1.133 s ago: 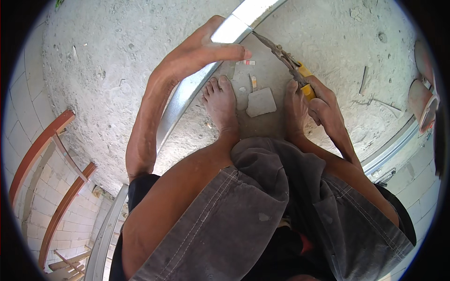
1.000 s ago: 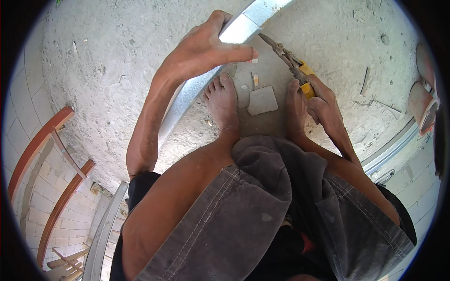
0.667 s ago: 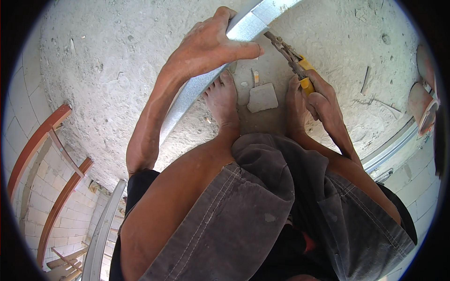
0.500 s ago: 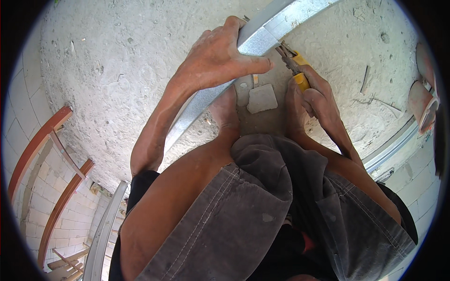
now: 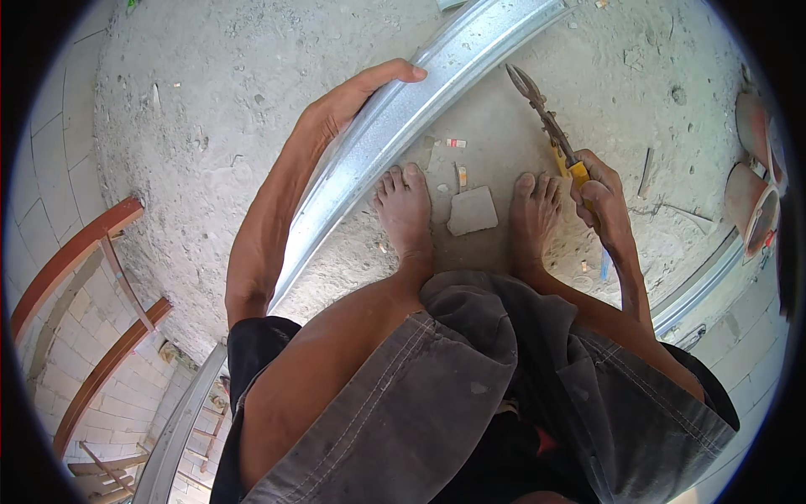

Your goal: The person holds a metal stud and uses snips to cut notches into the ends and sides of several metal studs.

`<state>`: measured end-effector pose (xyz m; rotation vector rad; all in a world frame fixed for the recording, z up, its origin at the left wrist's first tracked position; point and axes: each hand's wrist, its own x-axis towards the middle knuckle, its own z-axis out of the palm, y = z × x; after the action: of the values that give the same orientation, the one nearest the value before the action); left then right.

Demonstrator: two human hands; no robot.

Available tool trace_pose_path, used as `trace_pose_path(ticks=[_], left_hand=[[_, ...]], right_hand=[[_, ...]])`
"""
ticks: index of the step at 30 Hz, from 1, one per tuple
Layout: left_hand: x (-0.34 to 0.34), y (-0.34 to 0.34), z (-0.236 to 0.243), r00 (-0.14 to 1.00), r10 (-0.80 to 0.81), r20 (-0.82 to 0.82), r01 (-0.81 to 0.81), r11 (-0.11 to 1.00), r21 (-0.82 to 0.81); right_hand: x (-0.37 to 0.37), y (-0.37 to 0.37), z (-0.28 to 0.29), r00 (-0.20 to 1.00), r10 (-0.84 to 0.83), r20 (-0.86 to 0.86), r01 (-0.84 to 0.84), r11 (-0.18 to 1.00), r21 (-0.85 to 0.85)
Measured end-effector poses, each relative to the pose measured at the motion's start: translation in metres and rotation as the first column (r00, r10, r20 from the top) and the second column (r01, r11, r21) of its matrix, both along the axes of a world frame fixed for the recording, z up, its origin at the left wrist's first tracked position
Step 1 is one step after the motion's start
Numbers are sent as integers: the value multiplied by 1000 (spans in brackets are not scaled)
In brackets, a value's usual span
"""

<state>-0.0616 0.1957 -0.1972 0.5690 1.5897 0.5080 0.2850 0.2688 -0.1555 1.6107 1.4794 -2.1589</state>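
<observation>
Head view: the left hand (image 5: 348, 99) has its fingers bent round the edge of a long, shiny metal strip (image 5: 395, 130); one tip shows on top, and the rest are hidden; the strip slants above the dusty floor (image 5: 210, 126), beyond the left foot (image 5: 406, 217); the right hand (image 5: 606, 195) has its fingers closed round the yellow handles of some snips (image 5: 551, 126); their dark tips are near the strip, not touching; a flat grey chip (image 5: 473, 211) lies between the feet.
</observation>
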Motion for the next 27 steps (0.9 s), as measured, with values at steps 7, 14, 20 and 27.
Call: trace_pose_path(ticks=[7,14,20,27], left_hand=[[4,-16,-77,882,52,-469,73,967,244],[20,0,-56,766,-59,-640,230,955,187],[24,6,-68,593,-10,-805,286,937,199],[26,3,-89,463,362,-809,353,762,543]], right_hand=[[-9,8,0,1000,19,16,-20,999,37],[-9,6,-4,998,35,45,-37,999,31],[-14,-1,-2,998,52,41,-53,998,31],[-20,-4,-5,997,68,38,-70,997,40]])
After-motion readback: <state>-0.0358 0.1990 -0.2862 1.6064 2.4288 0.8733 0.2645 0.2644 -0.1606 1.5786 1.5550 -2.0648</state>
